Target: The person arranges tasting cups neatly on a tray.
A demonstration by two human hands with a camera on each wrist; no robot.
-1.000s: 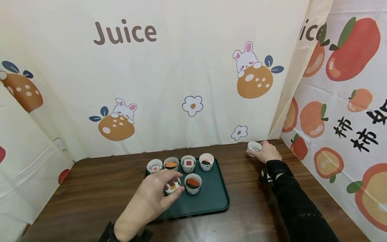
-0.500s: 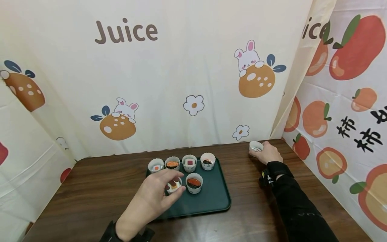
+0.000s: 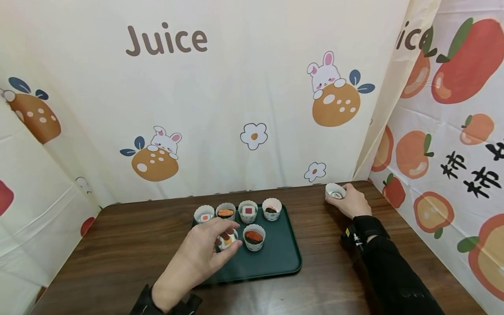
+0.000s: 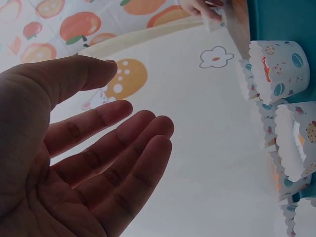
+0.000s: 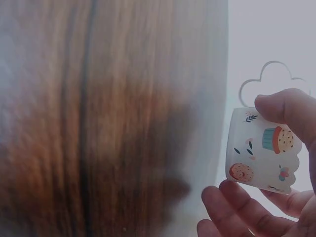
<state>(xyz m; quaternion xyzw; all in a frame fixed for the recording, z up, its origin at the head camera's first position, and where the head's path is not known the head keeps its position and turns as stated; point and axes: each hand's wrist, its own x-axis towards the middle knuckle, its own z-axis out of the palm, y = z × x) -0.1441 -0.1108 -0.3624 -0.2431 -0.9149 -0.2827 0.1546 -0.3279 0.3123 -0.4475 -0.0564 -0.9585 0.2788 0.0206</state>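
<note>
My right hand (image 3: 354,201) grips a white paper baking cup (image 3: 334,192) by its side at the far right of the table. In the right wrist view the cup (image 5: 261,148) shows cupcake and cookie prints, with the thumb against one side and fingers at the other. My left hand (image 3: 201,245) hovers over the green tray (image 3: 275,258) with fingers loosely bent and nothing in them; the left wrist view shows its palm bare. Just beyond its fingertips is a cup with a yellow-and-white piece (image 3: 229,239). Beside that stands a cup with a red-topped sushi piece (image 3: 253,238).
Along the tray's back edge stand several more paper cups, including one with an orange-topped piece (image 3: 225,212) and one with a red-centred roll (image 3: 248,211). A printed curtain (image 3: 212,96) hangs behind the wooden table (image 3: 130,245), with another curtain (image 3: 449,131) at the right.
The head view has shifted slightly, so the scene sits a little further right. Both hands keep nearly the same places, the right one still with the paper cup.
</note>
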